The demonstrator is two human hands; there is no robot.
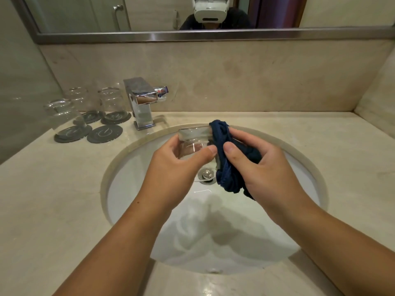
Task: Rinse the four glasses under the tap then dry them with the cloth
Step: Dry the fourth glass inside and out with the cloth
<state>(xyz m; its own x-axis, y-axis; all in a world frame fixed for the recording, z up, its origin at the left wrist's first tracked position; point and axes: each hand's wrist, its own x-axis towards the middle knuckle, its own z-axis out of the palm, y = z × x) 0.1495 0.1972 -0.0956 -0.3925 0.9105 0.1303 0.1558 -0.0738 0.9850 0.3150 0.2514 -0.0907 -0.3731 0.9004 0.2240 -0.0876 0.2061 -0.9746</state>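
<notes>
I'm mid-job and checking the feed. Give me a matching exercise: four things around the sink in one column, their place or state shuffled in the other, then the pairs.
Things:
1. glass
2. cloth
3. front right coaster
4. tap

Place or state:
A. bunched in the right hand, touching the glass
B. no water running from it
C. on its side in the left hand, over the sink
D. bare, no glass on it

Pairs: 1-C, 2-A, 3-D, 4-B
</notes>
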